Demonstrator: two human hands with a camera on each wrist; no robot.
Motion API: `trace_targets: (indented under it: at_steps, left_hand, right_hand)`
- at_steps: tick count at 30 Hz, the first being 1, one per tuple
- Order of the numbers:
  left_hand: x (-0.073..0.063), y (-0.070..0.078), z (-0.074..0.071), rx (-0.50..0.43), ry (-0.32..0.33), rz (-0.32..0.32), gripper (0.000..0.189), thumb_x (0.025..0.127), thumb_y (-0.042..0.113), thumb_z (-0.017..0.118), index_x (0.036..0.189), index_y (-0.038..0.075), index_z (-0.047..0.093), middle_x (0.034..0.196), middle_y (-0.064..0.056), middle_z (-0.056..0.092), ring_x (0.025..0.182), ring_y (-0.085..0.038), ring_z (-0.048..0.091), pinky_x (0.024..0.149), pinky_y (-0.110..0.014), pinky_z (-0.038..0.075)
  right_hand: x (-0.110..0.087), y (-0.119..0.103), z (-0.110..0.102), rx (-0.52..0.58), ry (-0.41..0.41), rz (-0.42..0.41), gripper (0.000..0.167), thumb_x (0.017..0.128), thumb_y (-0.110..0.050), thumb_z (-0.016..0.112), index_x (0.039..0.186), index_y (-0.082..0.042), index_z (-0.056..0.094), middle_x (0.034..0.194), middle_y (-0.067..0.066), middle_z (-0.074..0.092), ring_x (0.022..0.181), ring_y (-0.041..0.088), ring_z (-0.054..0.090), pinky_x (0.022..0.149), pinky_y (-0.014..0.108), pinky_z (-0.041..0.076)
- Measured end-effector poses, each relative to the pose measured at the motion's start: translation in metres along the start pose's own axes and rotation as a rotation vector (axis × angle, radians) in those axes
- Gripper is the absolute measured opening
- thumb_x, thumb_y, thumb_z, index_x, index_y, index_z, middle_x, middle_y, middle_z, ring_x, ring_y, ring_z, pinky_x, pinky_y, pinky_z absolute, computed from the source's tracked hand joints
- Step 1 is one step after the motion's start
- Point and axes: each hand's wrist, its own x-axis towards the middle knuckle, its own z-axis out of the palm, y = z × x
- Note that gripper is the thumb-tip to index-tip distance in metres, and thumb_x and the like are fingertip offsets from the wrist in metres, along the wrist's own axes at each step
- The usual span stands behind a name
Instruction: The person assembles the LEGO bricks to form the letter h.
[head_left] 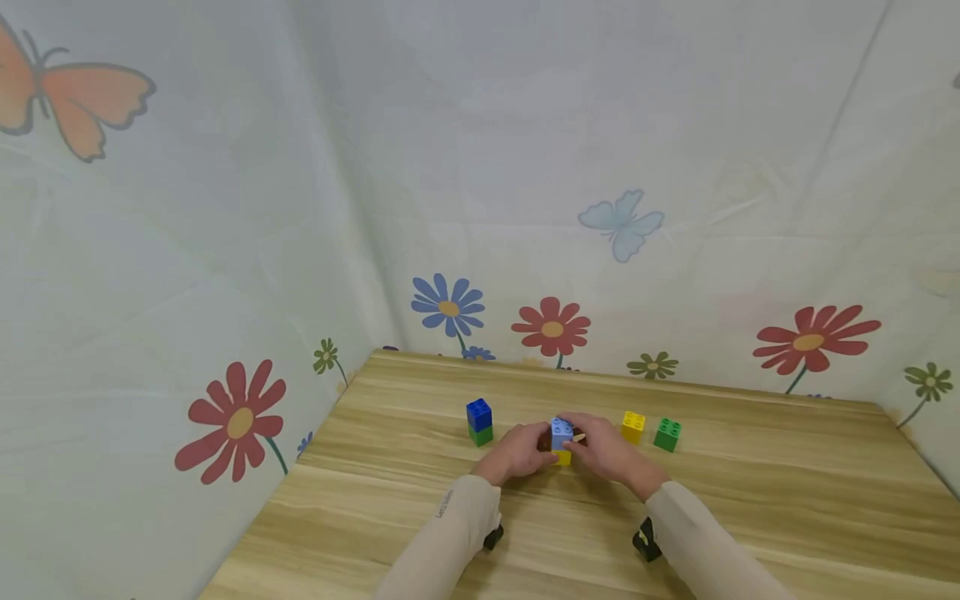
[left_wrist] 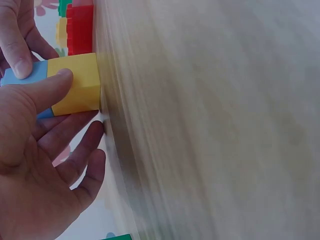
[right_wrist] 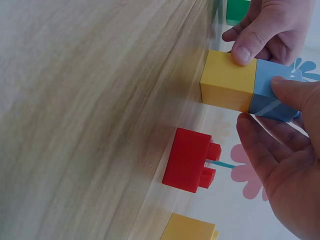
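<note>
A light blue brick [head_left: 562, 437] sits on top of a yellow brick [head_left: 561, 458], with its studs facing up. My left hand [head_left: 517, 455] pinches the yellow brick, its thumb lying across the side in the left wrist view. From the other side, my right hand [head_left: 606, 450] holds the light blue brick between thumb and fingers. In the right wrist view the two bricks meet flush along their seam. A red brick [right_wrist: 187, 160] stands on the table close by; in the head view my right hand mostly hides it.
Left of my hands stands a dark blue brick [head_left: 479, 412] stacked on a green brick [head_left: 482, 436]. To the right are a second yellow brick [head_left: 633, 427] and another green brick [head_left: 667, 435]. The wooden table [head_left: 787, 492] backs onto a flower-printed cloth [head_left: 480, 167].
</note>
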Motion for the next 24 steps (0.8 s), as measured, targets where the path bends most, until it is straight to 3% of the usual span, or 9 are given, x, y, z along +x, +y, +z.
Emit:
trace_targets:
  at_steps: [8,14,24]
  left_hand:
    - [0.0009,0.0019,0.0013,-0.009,-0.006,-0.002,0.03,0.089,0.023,0.067,0.116,0.012,0.058,0.103,0.002,0.064,0.091,-0.009,0.058,0.084,-0.029,0.048]
    - [-0.001,0.003,0.0007,-0.021,-0.005,-0.004,0.028,0.09,0.022,0.067,0.114,0.012,0.058,0.102,0.001,0.063,0.09,-0.01,0.058,0.083,-0.029,0.048]
    - [-0.0019,0.0023,0.0,-0.019,0.007,0.002,0.027,0.089,0.023,0.068,0.111,0.013,0.058,0.1,0.002,0.063,0.089,-0.01,0.058,0.081,-0.029,0.048]
  right_hand:
    - [-0.002,-0.0029,-0.0008,0.027,0.019,0.051,0.043,0.089,-0.008,0.065,0.13,-0.006,0.05,0.118,0.007,0.059,0.102,0.022,0.059,0.086,0.038,0.05]
    - [-0.0011,-0.004,-0.0011,0.037,0.029,0.08,0.04,0.089,-0.007,0.066,0.126,-0.009,0.052,0.116,0.005,0.06,0.102,0.02,0.059,0.086,0.038,0.05]
    - [-0.0015,-0.0039,-0.0021,0.018,0.044,0.056,0.047,0.087,-0.006,0.068,0.13,-0.003,0.051,0.119,0.007,0.058,0.103,0.022,0.058,0.085,0.038,0.05]
